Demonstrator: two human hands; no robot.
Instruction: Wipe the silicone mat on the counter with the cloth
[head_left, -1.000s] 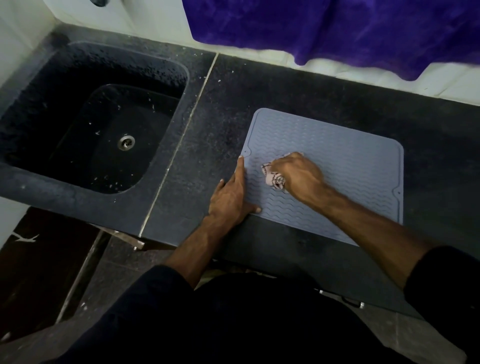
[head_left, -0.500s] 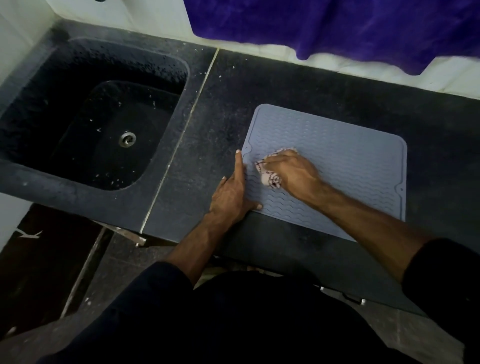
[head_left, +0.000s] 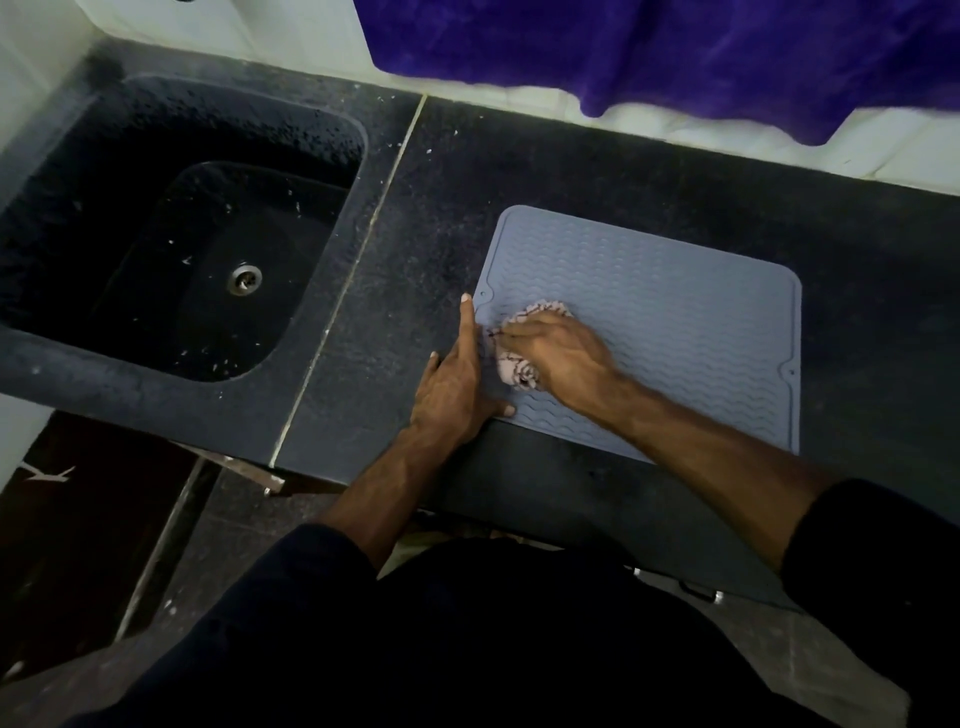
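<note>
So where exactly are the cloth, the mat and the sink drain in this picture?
cloth (head_left: 519, 370), head view, on the bunched part below the right hand.
silicone mat (head_left: 675, 322), head view, on its bare wavy middle.
sink drain (head_left: 244, 279), head view, on the metal ring.

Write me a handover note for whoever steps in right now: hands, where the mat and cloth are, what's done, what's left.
Left hand: fingers straight, flat along the mat's left edge, thumb on its near corner, pinning it.
Right hand: pressing the bunched cloth onto the mat near its left edge.
Silicone mat: lies flat on the dark counter, right of the sink.
Done: wiping is under way at the left side.
Left: cannot tell from surface which parts are clean; probably cover the middle, right and far edges.
</note>
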